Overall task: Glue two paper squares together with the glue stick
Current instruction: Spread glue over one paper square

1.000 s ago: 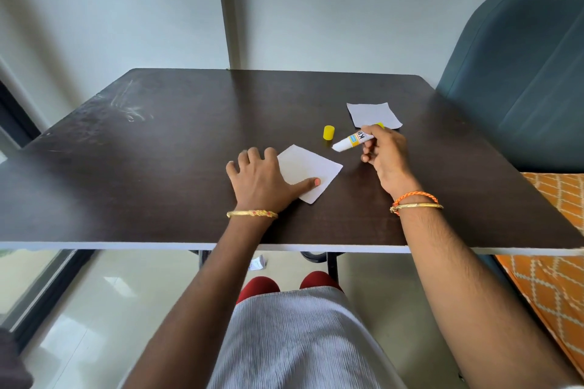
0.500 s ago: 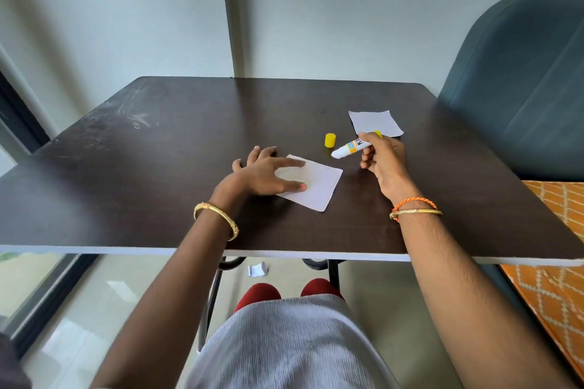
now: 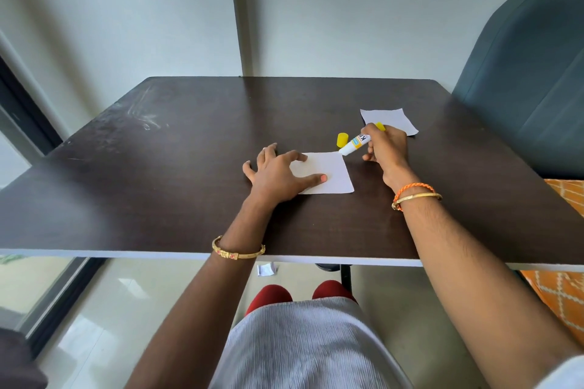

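The left hand (image 3: 278,172) lies flat with straight fingers on the near paper square (image 3: 328,172) on the dark worktop (image 3: 177,167). The right hand (image 3: 387,148) holds the glue stick (image 3: 354,145) in a tight grip, its tip touching the square's far corner. The yellow cap (image 3: 342,139) stands just beside it. The other paper square (image 3: 392,119) lies behind the right hand.

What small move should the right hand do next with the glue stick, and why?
Probably drag the glue stick across the near paper square. The right hand has its tip at the square's far right corner, the cap is off, and the left hand pins the sheet.
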